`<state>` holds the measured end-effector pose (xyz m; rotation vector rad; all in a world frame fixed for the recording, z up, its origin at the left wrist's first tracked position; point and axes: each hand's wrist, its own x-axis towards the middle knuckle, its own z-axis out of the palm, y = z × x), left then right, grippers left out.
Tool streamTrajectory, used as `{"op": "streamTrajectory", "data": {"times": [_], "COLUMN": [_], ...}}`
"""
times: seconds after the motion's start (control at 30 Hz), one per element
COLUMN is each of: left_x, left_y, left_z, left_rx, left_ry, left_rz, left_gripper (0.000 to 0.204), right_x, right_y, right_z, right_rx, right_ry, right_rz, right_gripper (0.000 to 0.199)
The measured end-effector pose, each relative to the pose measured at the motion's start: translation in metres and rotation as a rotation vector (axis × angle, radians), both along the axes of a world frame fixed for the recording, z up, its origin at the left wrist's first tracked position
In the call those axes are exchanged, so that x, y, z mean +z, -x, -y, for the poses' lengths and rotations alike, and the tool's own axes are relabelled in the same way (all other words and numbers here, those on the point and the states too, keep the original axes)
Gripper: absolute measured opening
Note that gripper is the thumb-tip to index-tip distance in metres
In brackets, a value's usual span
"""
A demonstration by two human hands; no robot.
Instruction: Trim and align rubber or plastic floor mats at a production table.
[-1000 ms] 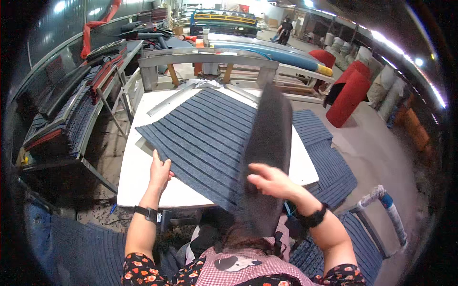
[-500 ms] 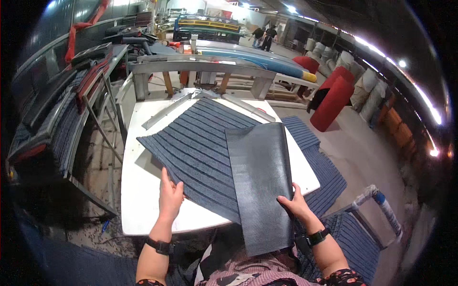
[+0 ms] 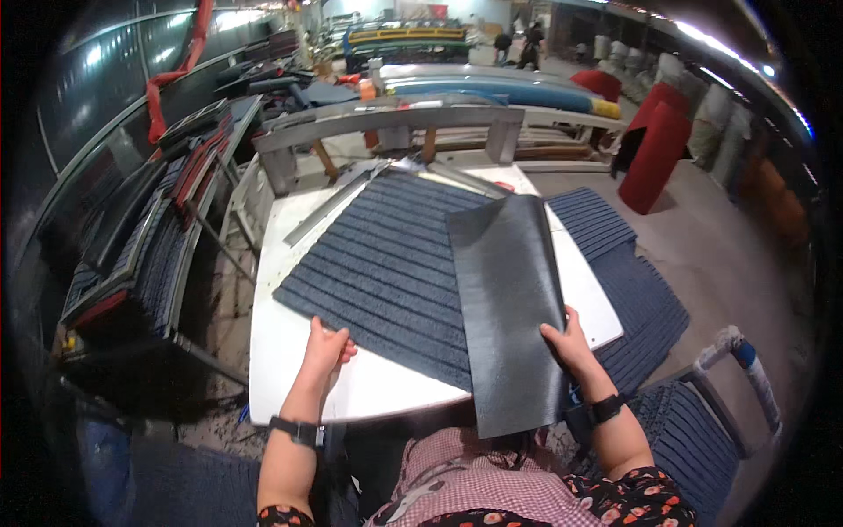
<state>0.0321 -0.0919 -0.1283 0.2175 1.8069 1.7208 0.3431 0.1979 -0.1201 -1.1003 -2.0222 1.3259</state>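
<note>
Blue ribbed mat [image 3: 378, 272] lies flat on the white table [image 3: 290, 386], turned at an angle so one corner points toward the near left. Its surface is a carpet-like pile with raised parallel ribs running across it. A second sheet, the dark backing side of a mat [image 3: 509, 307], rests on top of the ribbed one at the right; this face is smooth to finely pebbled, matte charcoal, roughly rectangular, and its near end overhangs the near table edge above the person's lap.

Left hand [image 3: 327, 347]: fingers together and loosely curled, resting on the near left edge of the ribbed mat; whether it pinches the edge or only presses on it cannot be told. Right hand [image 3: 569, 342]: closed on the right edge of the dark sheet, thumb on the upper face, fingers hidden beneath. Both wrists carry dark bands.

More blue ribbed mats [image 3: 641, 299] lie stacked on the floor to the right of the table. A metal rack [image 3: 140, 255] at the left holds flat stacked mats, blue and dark with red edging. A grey metal frame [image 3: 395, 123] stands at the far end of the table. Red rolls [image 3: 654, 149] stand upright at the far right.
</note>
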Motion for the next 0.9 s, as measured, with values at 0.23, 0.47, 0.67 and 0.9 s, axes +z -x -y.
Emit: {"op": "streamTrajectory", "data": {"times": [0.23, 0.47, 0.67, 0.9], "left_x": [0.025, -0.024, -0.031, -0.052], "left_y": [0.012, 0.103, 0.079, 0.120], "left_z": [-0.037, -0.051, -0.065, -0.051], "left_rx": [0.039, 0.324, 0.340, 0.457], "left_ry": [-0.174, 0.058, 0.146, 0.457], "left_rz": [-0.124, -0.434, -0.331, -0.739], "left_gripper": [0.068, 0.040, 0.027, 0.035], "right_x": [-0.013, -0.016, 0.014, -0.003], "right_y": [-0.011, 0.024, 0.016, 0.028], "right_z": [0.038, 0.052, 0.017, 0.024], "right_rx": [0.035, 0.042, 0.054, 0.103], "right_ry": [0.101, 0.054, 0.282, 0.107], "right_rz": [-0.139, -0.235, -0.178, -0.184], "right_gripper": [0.070, 0.066, 0.061, 0.064]}}
